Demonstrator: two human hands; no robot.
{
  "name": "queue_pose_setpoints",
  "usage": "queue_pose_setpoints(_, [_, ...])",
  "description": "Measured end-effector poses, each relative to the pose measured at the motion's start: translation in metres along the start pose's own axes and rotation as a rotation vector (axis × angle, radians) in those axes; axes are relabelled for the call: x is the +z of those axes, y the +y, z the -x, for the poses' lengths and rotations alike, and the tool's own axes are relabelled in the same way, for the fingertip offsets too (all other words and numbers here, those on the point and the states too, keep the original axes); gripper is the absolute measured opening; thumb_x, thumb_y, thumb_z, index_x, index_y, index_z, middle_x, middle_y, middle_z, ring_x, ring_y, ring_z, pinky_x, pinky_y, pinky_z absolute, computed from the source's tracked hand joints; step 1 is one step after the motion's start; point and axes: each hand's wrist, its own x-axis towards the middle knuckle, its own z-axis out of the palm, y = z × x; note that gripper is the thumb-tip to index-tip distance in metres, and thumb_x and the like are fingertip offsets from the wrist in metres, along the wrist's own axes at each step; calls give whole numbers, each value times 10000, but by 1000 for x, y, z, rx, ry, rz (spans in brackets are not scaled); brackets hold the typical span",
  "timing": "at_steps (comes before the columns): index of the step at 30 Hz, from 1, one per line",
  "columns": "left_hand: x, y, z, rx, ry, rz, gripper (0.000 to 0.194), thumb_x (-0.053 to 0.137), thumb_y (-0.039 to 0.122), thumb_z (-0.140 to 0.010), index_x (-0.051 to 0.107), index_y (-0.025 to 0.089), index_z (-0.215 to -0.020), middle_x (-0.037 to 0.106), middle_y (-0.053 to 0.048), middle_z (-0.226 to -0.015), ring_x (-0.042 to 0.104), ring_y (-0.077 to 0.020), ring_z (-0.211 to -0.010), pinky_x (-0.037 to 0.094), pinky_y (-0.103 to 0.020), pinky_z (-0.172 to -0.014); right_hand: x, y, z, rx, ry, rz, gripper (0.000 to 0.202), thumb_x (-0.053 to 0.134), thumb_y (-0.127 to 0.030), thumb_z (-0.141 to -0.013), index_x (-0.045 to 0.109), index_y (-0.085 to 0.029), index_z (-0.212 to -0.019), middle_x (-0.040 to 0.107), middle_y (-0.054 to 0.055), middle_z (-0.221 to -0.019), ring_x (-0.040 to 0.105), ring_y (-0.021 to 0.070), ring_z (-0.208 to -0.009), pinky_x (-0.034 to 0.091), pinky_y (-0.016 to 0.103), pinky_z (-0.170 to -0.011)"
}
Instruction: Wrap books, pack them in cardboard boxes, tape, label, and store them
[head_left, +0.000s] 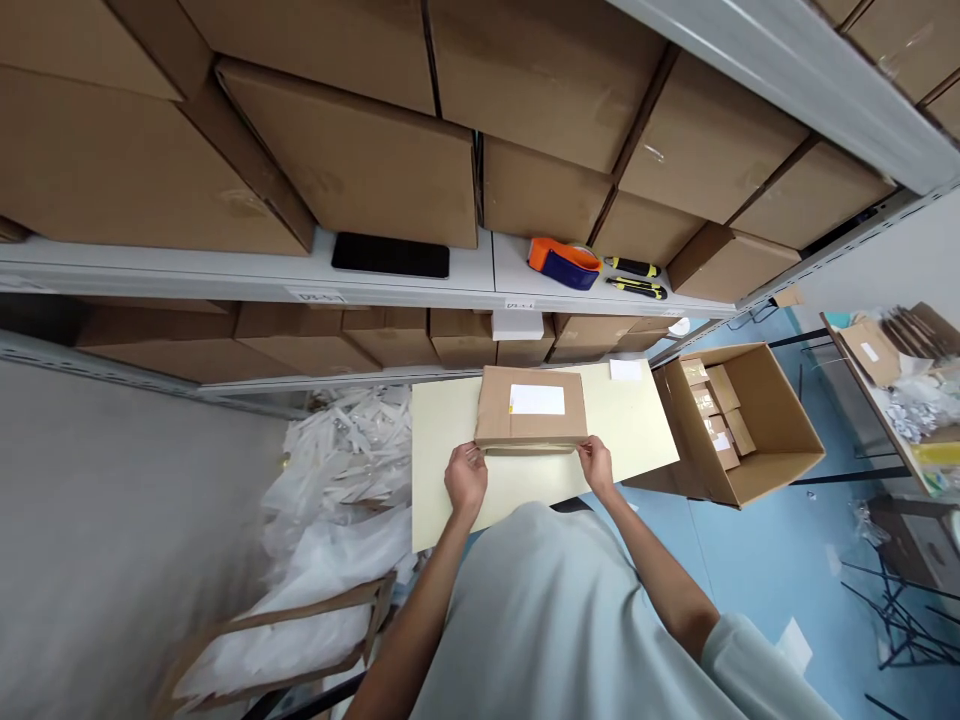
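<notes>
A brown cardboard box [532, 423] with a white label [537, 399] on top lies on a pale yellow board [450, 505]. At its near left corner is my left hand [466, 478], fingers closed at the edge. My right hand [596, 464] pinches at the near right corner. Between the two hands a strip, which looks like tape, runs along the box's near side. A small white paper [625, 370] rests on the board to the right.
Shelves [420, 290] full of cartons stand ahead, holding a black phone [390, 256], an orange and blue tape dispenser [564, 263] and cutters [636, 288]. A large open carton [780, 410] with small boxes is right. White packing scraps [349, 450] lie left.
</notes>
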Motion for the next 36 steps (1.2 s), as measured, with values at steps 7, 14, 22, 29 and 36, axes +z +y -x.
queue_pose_setpoints(7, [-25,26,-27,30,139,42,259,525,161,-879,741,238,-1001,831,-150,-1147,818,-348,-1041,635,-549,-1024,-65,-41,-75,-174,85,82,233,489,-231,-974,721,-228,-997,821,148,-1089,791,312,-1014,635,485,-988])
queue_pose_setpoints(14, [-22,205,-37,521,264,194,314,529,337,-1038,776,218,-1190,814,-122,-1242,783,-274,-1143,613,-440,-1083,-144,-207,-237,-587,222,370,415,473,-288,-1083,605,-73,-1412,684,270,-1427,634,352,-1377,483,498,-1195])
queue_pose_setpoints(22, [20,273,24,603,408,209,284,527,315,-1082,777,219,-1177,820,-107,-1214,776,-254,-1171,618,-415,-1081,-139,-253,-286,-601,-89,511,437,602,-126,-1012,618,58,-1409,715,364,-1387,709,378,-1312,460,484,-1201])
queue_pose_setpoints(29, [116,218,72,358,424,354,260,604,361,-1053,775,208,-1175,827,-116,-1204,800,-248,-1113,645,-430,-1047,-137,-167,-259,-851,-118,202,477,391,-343,-1165,534,-40,-1505,638,297,-1511,628,356,-1382,480,503,-1194])
queue_pose_setpoints(36, [189,170,166,213,470,428,238,747,432,-1003,756,223,-1117,777,-71,-1076,773,-205,-973,658,-375,-927,-112,24,-118,-615,-670,-610,530,586,-672,-1081,665,-193,-1293,765,114,-1176,722,267,-1101,595,406,-1022])
